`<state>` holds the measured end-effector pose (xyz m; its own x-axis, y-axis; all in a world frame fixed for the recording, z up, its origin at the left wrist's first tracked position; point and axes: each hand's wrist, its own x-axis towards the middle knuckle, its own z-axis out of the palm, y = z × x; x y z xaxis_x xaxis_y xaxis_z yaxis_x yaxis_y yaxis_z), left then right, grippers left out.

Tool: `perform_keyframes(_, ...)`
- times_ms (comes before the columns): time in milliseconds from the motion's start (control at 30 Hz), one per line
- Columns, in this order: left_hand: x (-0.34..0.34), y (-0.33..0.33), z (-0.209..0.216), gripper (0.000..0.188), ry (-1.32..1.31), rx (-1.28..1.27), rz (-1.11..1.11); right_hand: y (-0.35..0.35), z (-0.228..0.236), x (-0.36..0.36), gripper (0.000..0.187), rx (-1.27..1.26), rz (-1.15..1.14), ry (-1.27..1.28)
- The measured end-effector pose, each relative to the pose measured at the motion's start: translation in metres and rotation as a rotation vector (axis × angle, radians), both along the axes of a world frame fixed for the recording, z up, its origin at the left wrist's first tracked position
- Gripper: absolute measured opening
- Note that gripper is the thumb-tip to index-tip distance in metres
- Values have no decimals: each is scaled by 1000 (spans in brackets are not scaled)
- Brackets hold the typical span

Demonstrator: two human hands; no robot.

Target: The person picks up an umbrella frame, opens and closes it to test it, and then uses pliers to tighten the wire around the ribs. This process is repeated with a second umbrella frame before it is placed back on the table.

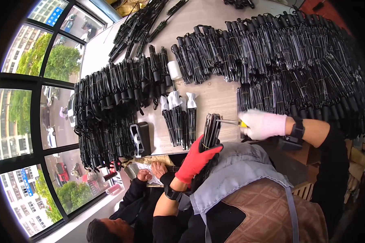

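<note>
My left hand, in a red glove, is closed round a folded black umbrella frame, which stands nearly upright with its rib ends upward. In a white and pink glove, my right hand grips a thin metal tool with a yellow handle; its exact kind is unclear. The tool's tip touches or nearly touches the top of the frame. Left of the held frame, several folded frames with white caps lie on the table. My left hand hides the frame's lower part.
Dense rows of black folded umbrella frames cover the table's right side, with more rows at left and a loose pile behind. A white cylinder and a black holder stand between. A co-worker's hands are below the table edge.
</note>
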<state>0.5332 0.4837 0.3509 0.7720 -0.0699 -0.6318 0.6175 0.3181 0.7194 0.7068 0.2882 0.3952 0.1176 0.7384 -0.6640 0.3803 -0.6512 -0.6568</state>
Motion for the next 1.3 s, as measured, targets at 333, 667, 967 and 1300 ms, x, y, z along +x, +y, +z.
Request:
perform_keyframes(333,-6,-7,0,33,51,104,-13,-7,14,35,28,110,296,-892)
perform_keyframes(667,-7,-8,-13,30,-40,56,-98,-1,20,43,28,194,467,-795)
perform_keyframes(967,-5,-11,-12,26,-105,29,-76,14,22,43,28,122,591,-786)
perform_keyframes(1300,-2,-6,-14,24,-90,-21,-75,20,19,34,21,17,658,-928)
